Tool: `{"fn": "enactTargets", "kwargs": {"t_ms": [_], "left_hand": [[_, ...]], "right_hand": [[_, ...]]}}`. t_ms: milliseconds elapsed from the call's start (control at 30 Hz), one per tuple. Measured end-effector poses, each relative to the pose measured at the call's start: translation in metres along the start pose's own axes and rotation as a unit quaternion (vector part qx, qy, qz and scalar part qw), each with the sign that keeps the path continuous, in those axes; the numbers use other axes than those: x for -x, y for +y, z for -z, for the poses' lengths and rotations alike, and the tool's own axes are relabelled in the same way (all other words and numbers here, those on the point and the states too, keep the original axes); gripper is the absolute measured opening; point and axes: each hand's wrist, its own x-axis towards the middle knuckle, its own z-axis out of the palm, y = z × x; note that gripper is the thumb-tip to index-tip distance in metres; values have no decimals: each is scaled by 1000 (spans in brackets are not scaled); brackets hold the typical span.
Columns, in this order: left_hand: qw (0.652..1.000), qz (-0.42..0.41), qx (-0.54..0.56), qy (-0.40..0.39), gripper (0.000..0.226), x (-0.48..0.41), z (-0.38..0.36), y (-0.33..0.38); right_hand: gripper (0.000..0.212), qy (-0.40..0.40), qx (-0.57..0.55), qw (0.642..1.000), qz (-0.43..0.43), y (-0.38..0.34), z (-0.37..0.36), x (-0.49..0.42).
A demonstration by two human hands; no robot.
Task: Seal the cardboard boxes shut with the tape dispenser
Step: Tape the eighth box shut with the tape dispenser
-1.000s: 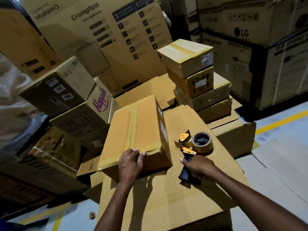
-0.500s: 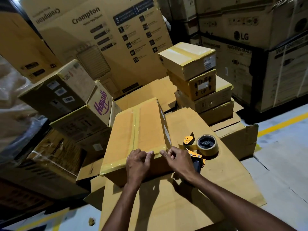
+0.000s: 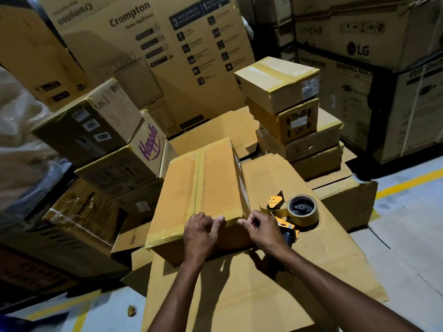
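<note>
While the cardboard box (image 3: 203, 188) sits closed on a flattened cardboard sheet (image 3: 239, 295), its long axis running away from the person, yellow tape (image 3: 165, 233) covers its centre seam and near edge. The left hand (image 3: 200, 232) curls over that near edge, and the right hand (image 3: 262, 230) pinches the near right corner. The tape dispenser (image 3: 294, 210) lies ungripped just right of the right hand, the nearer one. The box's contents are hidden.

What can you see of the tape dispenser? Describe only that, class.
The tape dispenser lies on its side on the flat carton, right of the cardboard box. It has an orange metal frame, a black handle and a yellowish tape roll on a black hub. The right hand in front hides part of the handle; contact unclear.
</note>
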Motion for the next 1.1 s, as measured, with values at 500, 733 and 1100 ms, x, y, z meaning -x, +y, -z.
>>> {"fn": "enactTargets", "kwargs": {"t_ms": [500, 733, 1100], "left_hand": [[999, -19, 31, 5, 23, 14, -5, -9], [997, -66, 34, 23, 43, 28, -3, -13], [986, -105, 103, 80, 43, 25, 11, -60]], "right_hand": [[24, -64, 112, 990, 63, -12, 25, -14], [65, -76, 50, 995, 35, -29, -15, 13], [67, 14, 143, 984, 104, 1, -23, 8]]}}
